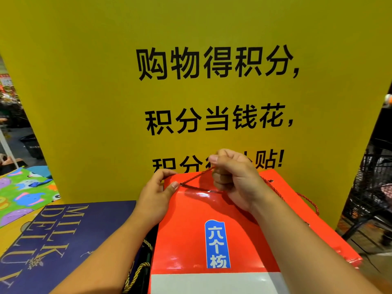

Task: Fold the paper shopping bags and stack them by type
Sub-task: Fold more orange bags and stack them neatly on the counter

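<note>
**Head view.** The red bag (pixel 212 230) is directly before me, with its printed front facing me and its top edge towards the yellow sign (pixel 106 102). I cannot tell whether it stands or leans.

My left hand (pixel 156 194) pinches the red bag's upper left corner, thumb on the front face beside the eyelet and fingers behind the rim. My right hand (pixel 235 179) is clenched round the cord handle (pixel 196 177), just above the middle of the red bag's top edge. The cord runs taut from the left eyelet into my fist.

A second red bag (pixel 331 236) shows from behind the red bag's right side, its own cord hanging slack. The navy bag (pixel 63 240) lies flat to the left of the red bag, and my left forearm crosses over it. The green patterned bag (pixel 23 187) lies further left again.

**Step in hand, as I judge it.** I am gathering the handle and squaring the mouth of the red bag before it is flattened. The bag does not yet look fully collapsed.

**Next move, as I judge it.** It calls for:
- laying the cord down against the front face rather than leaving it raised;
- pressing the side panels inward along their creases, with the left corner held fast so the glossy paper does not slip;
- placing the flattened bag with the second red bag, apart from the navy and green ones.
</note>
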The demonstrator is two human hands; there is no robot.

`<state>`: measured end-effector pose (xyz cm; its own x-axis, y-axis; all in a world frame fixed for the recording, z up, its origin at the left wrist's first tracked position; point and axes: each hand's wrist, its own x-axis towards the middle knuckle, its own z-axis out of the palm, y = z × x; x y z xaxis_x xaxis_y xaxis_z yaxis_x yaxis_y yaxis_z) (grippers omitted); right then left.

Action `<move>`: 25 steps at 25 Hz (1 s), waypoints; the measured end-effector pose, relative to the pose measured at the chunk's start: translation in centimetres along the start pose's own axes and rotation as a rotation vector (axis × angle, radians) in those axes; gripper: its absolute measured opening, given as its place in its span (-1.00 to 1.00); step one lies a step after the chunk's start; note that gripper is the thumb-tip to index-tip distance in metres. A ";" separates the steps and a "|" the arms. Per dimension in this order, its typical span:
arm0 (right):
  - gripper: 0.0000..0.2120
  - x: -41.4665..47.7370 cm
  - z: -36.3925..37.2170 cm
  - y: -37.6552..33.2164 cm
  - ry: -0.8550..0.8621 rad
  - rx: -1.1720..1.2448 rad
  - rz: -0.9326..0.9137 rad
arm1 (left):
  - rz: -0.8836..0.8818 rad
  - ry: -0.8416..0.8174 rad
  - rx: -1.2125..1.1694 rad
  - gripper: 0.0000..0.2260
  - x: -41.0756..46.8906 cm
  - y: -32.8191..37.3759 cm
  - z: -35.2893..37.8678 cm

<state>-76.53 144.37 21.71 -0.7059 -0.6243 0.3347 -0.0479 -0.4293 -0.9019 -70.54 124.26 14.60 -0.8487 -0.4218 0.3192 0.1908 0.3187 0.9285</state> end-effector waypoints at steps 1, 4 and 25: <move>-0.59 0.1 -0.1 0.1 0.092 0.066 -0.013 | 0.004 -0.020 -0.019 -0.75 -0.1 0.2 0.0; -0.53 0.5 -0.4 0.7 0.253 0.207 -0.021 | 0.028 -0.063 -0.074 -0.73 -0.3 0.8 0.3; -0.28 -2.0 6.0 -3.8 0.048 -0.702 0.340 | -0.010 -0.578 -0.861 -0.41 -2.9 5.6 -0.2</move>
<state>-70.68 143.36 26.06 -0.7910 -0.6118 0.0108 -0.2478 0.3043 -0.9198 -66.90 127.09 18.91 -0.9158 0.1233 0.3823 0.2777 -0.4934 0.8243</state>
